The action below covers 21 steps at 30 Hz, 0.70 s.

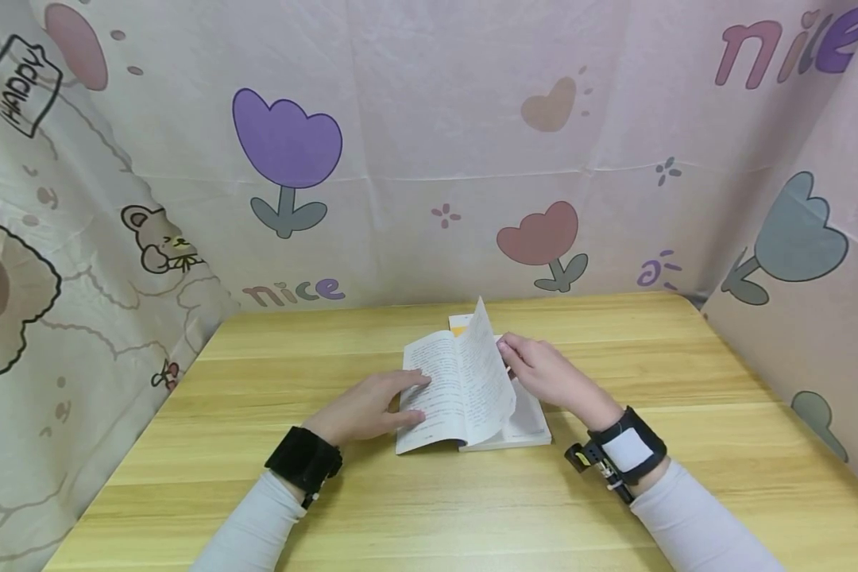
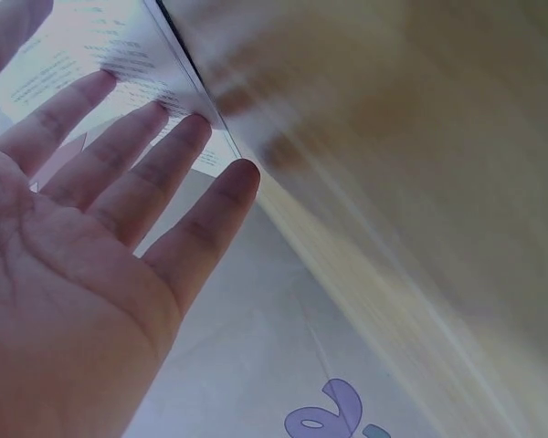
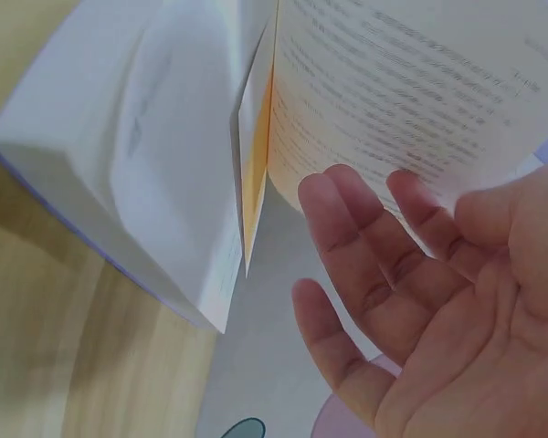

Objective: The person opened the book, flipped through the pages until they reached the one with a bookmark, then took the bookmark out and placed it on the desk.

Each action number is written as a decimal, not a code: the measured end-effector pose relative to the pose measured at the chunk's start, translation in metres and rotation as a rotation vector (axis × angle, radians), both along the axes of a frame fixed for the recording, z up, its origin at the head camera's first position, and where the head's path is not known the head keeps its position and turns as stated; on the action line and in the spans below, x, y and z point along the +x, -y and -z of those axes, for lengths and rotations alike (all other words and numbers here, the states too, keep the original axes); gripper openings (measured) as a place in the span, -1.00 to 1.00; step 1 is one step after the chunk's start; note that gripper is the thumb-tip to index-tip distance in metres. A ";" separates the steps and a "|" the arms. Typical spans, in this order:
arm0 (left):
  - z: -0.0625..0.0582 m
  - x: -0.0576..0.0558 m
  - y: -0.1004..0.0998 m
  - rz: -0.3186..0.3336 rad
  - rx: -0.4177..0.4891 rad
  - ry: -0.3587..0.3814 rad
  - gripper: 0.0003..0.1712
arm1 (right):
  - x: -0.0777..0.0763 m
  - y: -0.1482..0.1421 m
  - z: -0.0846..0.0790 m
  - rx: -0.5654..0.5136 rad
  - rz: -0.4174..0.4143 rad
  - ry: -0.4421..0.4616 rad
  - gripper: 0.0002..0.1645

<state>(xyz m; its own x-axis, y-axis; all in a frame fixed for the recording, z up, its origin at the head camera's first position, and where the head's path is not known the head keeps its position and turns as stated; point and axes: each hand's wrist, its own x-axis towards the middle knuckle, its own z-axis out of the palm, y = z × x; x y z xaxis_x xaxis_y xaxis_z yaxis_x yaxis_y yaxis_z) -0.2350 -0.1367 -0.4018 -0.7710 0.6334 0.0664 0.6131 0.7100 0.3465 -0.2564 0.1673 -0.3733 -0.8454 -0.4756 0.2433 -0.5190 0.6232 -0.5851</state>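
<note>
An open book (image 1: pixel 436 389) with printed pages lies on the wooden table. One of its pages (image 1: pixel 486 381) stands raised and curved over the right half, its top corner pointing up. My right hand (image 1: pixel 539 369) pinches the outer edge of this page between thumb and fingertips; the other fingers (image 3: pixel 333 237) are loosely bent. On the left half rests my left hand (image 1: pixel 372 405), thumb and fingers spread over the page's outer side. In the left wrist view its fingers (image 2: pixel 187 169) reach out nearly straight at the book's edge.
A white and orange piece (image 1: pixel 461 322) shows behind the book's top edge. The wooden table (image 1: pixel 314 342) extends around the book. A printed cloth (image 1: pixel 415 143) hangs behind the table and along both sides. Each wrist wears a black strap, the right strap (image 1: pixel 629 449) carrying a small device.
</note>
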 end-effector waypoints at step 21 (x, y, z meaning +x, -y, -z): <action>-0.010 -0.003 0.009 -0.023 0.098 -0.120 -0.42 | 0.012 0.023 0.012 0.023 -0.195 0.009 -0.78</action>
